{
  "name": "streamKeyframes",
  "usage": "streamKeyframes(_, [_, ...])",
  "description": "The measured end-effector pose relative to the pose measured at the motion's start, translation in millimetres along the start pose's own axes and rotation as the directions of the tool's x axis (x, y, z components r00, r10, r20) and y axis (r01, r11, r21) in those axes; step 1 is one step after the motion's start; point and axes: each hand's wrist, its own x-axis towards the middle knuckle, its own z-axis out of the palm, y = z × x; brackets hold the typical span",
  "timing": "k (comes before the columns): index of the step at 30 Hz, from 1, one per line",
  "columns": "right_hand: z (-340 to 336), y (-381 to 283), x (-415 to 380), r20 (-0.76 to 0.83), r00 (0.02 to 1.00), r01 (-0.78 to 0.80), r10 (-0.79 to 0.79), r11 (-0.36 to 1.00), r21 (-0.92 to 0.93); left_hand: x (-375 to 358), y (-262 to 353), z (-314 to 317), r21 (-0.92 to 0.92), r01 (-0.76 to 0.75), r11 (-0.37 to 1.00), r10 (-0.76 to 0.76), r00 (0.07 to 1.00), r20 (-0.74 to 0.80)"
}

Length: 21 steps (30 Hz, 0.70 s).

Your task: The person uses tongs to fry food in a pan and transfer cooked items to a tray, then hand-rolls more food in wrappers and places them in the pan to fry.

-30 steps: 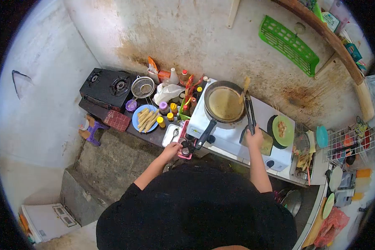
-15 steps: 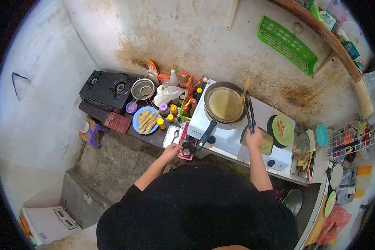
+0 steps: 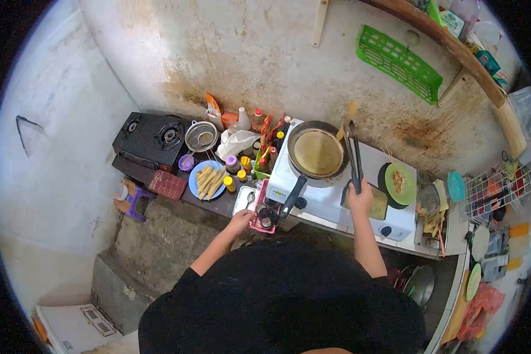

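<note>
In my right hand (image 3: 360, 197) I grip a pair of black tongs (image 3: 355, 156), which point up toward the wall beside the frying pan. A wooden spatula (image 3: 350, 112) overlaps the tongs' far end at the pan's right rim. The frying pan (image 3: 318, 152) sits on the white stove (image 3: 280, 184) with a thin layer of oil in it, its black handle toward me. My left hand (image 3: 239, 221) is closed at the near edge of a white tray (image 3: 242, 202) that bears a spoon (image 3: 251, 198). What its fingers hold is hidden. A pink basket (image 3: 255, 224) with dark jars is right beside it.
Left of the tray, a blue plate (image 3: 193, 187) holds several pale rolls (image 3: 209, 182). Seasoning bottles (image 3: 230, 184) and a strainer (image 3: 201, 137) stand behind. A green plate (image 3: 400, 184) with food lies on the stove's right burner. Farther left is a black stove (image 3: 150, 138).
The view has shifted slightly. The wooden spatula's top stands a little higher against the wall, and the tongs look more upright. My left hand stays by the tray.
</note>
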Motion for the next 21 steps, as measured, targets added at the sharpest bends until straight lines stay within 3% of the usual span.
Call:
streamKeyframes(2, [12,10,-8,0.000,0.999,0.043,-0.043,0.996,-0.075,-3,5,1,0.010,0.017,1.000,-0.017,1.000,0.010])
streamKeyframes(5, [19,16,-17,0.106,0.994,-0.024,0.033,0.996,-0.088,-3,11,4,0.017,0.069,0.998,-0.069,0.997,0.031])
streamKeyframes(7, [15,10,-22,0.040,0.999,0.016,-0.016,1.000,0.020,0,15,5,0.052,0.018,0.998,-0.021,0.998,0.055])
streamKeyframes(9, [13,5,-29,-0.038,0.998,0.047,-0.043,0.991,0.122,-3,20,4,0.040,0.064,0.997,-0.066,0.996,0.052])
streamKeyframes(12, [23,11,-32,0.093,0.994,-0.051,0.049,0.999,0.017,11,1,1,0.043,0.038,0.998,-0.042,0.994,0.103])
streamKeyframes(15, [19,2,-39,0.054,0.998,-0.039,0.038,0.999,0.015,11,13,4,0.110,0.060,0.992,-0.073,0.990,0.123])
streamKeyframes(19, [1,-31,-42,-0.029,0.999,-0.012,0.018,0.982,0.188,20,11,1,0.040,0.101,0.994,-0.105,0.986,0.128])
streamKeyframes(21, [24,-12,-44,-0.020,1.000,-0.013,0.016,0.994,0.109,17,16,3,0.074,0.136,0.988,-0.145,0.980,0.135])
